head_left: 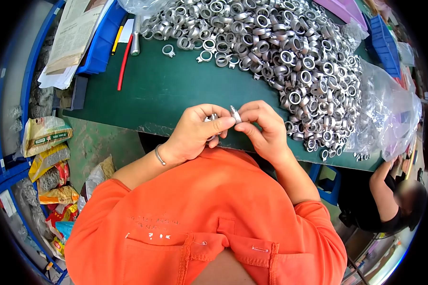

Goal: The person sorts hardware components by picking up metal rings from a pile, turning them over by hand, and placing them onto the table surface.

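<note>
Both hands meet above the near edge of the green table. My right hand (264, 126) pinches a small silver metal ring (235, 114), seen nearly edge-on, between thumb and fingers. The thumb tip of my left hand (195, 130) reaches this same ring. Curled in the left fingers are more metal rings (213, 117), partly hidden by the thumb and palm. A large pile of similar metal rings (271, 42), many with a small lug, spreads over the table behind and to the right of my hands.
On the green table (171, 90) lie a red stick (125, 61), a yellow pen (117, 40) and a metal-coloured rod (136, 35). A blue bin (97, 52) stands at left, clear plastic bags (385, 104) at right. Another person (380, 190) sits at the right.
</note>
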Motion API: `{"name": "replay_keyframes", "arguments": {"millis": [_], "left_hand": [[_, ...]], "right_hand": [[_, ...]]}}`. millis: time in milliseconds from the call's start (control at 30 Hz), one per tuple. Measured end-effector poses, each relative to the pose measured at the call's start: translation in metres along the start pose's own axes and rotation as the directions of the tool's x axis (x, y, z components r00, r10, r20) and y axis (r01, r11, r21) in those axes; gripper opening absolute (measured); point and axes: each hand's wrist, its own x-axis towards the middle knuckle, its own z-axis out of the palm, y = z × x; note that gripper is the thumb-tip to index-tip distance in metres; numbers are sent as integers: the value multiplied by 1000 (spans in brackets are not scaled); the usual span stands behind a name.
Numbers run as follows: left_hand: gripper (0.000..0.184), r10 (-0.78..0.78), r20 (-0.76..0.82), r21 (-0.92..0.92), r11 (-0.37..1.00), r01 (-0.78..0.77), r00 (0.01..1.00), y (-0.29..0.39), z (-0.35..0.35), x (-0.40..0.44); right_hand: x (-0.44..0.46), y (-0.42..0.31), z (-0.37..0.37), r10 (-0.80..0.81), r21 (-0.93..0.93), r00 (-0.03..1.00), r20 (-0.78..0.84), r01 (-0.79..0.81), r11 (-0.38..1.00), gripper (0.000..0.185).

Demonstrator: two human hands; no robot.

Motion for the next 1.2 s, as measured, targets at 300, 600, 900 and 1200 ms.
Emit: {"name": "replay_keyframes", "arguments": {"millis": [300,600,900,1200], "left_hand": [[5,299,30,424,860,-283,954,1,4,-3],[7,153,-94,210,969,-130,984,5,6,-4],[16,14,44,-43,999,-12,999,0,6,-10],[38,-124,438,-244,937,251,890,-15,-67,-43]], "right_hand": [[1,-5,3,464,415,885,31,-434,800,15],[3,0,5,244,674,970,14,-190,714,33],[-6,-8,10,-201,-82,979,-45,197,977,35],[-55,-6,-33,-321,-699,934,-157,125,704,29]]}}
